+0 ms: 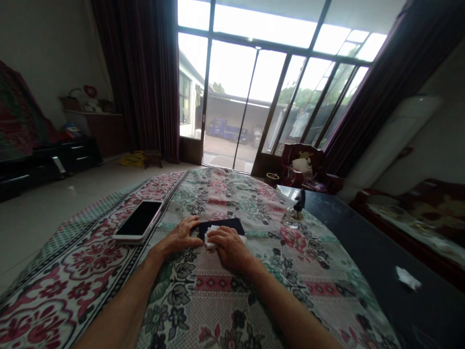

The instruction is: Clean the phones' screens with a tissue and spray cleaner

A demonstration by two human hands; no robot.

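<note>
A flat, dark rectangular thing [236, 224], perhaps a booklet or a case, lies on the patterned tablecloth [218, 310]. With bent fingers my right hand [232, 248] presses a wad of white tissue [211, 238] onto its surface. The hand and the tissue cover much of its near side. My left hand [183, 233] rests flat at its left edge, thumb and fingers apart, holding nothing. Left of that hand lies a large white phone or tablet [140, 222] with a black screen.
A clear bottle with a black top [295, 215] stands at the right of the cloth. Further right, crumpled white tissue [407, 278] lies on a dark tabletop [378, 242]. A wooden chair [290, 157] is beyond, near glass doors [232, 106].
</note>
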